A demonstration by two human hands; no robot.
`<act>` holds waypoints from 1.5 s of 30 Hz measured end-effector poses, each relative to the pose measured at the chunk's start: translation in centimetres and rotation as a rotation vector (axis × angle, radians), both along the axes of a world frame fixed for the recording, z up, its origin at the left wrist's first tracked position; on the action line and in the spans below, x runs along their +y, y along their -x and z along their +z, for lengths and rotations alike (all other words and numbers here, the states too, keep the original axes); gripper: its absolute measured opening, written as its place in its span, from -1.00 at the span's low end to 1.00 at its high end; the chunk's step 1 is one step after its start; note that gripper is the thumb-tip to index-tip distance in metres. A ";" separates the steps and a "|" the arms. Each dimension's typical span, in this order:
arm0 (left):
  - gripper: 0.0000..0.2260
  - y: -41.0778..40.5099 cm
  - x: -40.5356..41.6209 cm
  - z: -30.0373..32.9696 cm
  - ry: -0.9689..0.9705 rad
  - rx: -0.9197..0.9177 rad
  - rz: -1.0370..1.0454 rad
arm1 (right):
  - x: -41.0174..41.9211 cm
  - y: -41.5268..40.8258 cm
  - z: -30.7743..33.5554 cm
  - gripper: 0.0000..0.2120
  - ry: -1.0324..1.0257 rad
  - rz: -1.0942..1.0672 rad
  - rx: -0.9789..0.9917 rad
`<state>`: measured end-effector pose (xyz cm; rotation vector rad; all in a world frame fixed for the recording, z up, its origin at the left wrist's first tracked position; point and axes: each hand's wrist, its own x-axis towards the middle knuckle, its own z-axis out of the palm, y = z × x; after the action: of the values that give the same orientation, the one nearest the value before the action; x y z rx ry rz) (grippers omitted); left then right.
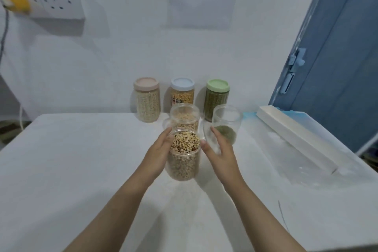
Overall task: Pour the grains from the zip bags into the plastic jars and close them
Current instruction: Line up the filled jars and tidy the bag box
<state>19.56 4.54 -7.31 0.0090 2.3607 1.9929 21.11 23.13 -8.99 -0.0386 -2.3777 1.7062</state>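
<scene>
Head view: the left hand lies against the left side of an open bean jar, palm turned in, fingers straight along the wall and reaching up to its rim. The jar stands lidless on the white table, filled nearly to the top with pale beans that have dark eyes. The right hand is just to the jar's right, fingers straight and relaxed, thumb tip near the rim; whether it touches the wall I cannot tell. Neither hand curls round anything, so both are released, flanking the jar rather than grasping it.

Directly behind the flanked jar, touching or almost touching it, stands a second open jar holding tan grains. Beyond the right hand's fingertips is a third open jar, mostly empty with a low layer of green grains at its bottom; the fingertips overlap its lower wall in the view.

Farther back, by the wall, three closed jars stand in a row: a pink-lidded jar of pale grains to the left, a blue-lidded jar of yellow grains in the middle, and a green-lidded jar of dark green grains to the right.

Well to the right of the right hand lies a clear zip bag, flat on the table, with a long white box lying along its far side. On the wall, up left, is a socket with a yellow plug.
</scene>
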 end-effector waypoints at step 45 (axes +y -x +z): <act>-0.64 0.0 -1.4 -1.7 -0.090 0.031 0.023 | -4.8 3.8 0.3 -0.93 0.479 -0.129 -0.157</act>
<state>19.52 3.18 -8.98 0.0162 2.2974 2.1229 17.33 18.34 -8.67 -0.4041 -1.9524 2.2306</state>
